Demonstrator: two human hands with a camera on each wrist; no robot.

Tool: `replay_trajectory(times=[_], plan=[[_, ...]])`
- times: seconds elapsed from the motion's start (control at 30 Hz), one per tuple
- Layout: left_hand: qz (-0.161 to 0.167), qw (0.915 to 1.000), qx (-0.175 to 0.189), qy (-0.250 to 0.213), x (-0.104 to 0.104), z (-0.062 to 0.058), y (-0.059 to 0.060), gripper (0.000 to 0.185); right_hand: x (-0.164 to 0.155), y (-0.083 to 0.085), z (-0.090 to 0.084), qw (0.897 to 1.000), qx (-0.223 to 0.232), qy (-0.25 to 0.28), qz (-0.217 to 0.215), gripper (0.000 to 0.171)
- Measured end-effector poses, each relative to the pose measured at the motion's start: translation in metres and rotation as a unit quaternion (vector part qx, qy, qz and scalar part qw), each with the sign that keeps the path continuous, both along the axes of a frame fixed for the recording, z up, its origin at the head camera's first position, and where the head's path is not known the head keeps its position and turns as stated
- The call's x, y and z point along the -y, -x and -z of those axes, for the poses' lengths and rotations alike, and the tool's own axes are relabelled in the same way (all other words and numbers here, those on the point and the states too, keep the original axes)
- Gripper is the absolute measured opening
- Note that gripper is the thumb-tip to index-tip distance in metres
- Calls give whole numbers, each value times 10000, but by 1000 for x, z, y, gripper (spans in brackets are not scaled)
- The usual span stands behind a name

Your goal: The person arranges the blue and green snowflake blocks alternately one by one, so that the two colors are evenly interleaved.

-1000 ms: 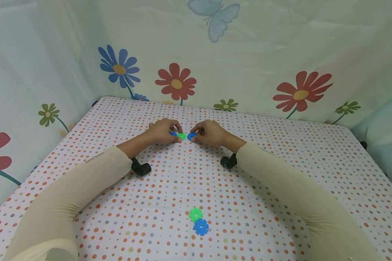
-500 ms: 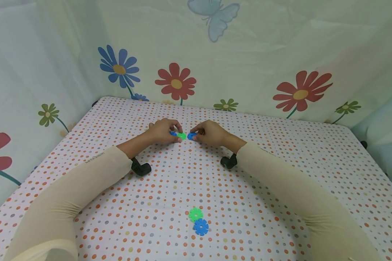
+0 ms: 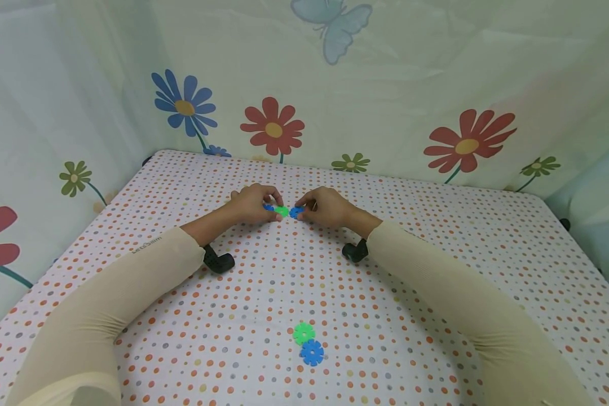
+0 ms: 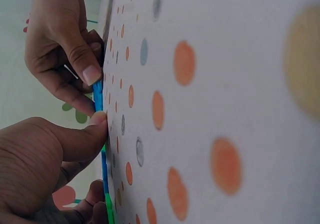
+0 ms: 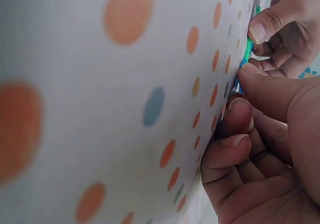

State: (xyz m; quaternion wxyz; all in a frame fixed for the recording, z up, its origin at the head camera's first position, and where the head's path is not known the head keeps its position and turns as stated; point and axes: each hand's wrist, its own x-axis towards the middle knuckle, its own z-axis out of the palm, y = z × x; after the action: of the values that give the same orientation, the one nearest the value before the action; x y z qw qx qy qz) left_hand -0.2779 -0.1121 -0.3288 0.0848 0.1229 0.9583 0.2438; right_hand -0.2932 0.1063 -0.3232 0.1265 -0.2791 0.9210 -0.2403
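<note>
Both hands meet low over the spotted cloth, toward the far side of the table. My left hand (image 3: 254, 204) pinches a green notched interlocking disc (image 3: 282, 211) between thumb and fingers. A blue disc (image 3: 269, 208) adjoins it under that hand, and the left wrist view shows another green disc (image 4: 109, 209) further along this row. Opposite, my right hand (image 3: 330, 207) pinches a blue notched disc (image 3: 296, 212) by its edge. Its rim sits right against the green one; whether their notches interlock I cannot tell. Fingers hide part of each piece.
Nearer the body, a loose green disc (image 3: 304, 334) and a loose blue disc (image 3: 312, 353) lie flat, edges touching or overlapping. Dark wrist camera mounts (image 3: 218, 260) hang under both wrists. A flower-printed curtain (image 3: 385, 84) stands behind the table (image 3: 264, 293).
The blue disc in my right hand has shifted very slightly left toward the green one. Otherwise the hands and the loose discs stay where they were.
</note>
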Motion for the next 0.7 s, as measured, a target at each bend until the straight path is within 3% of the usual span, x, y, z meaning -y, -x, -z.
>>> replay_trajectory(times=[0.7], plan=[[0,10000,-15,38,1,3,2,28,2,0,2,10000,-40,-52,71,34]])
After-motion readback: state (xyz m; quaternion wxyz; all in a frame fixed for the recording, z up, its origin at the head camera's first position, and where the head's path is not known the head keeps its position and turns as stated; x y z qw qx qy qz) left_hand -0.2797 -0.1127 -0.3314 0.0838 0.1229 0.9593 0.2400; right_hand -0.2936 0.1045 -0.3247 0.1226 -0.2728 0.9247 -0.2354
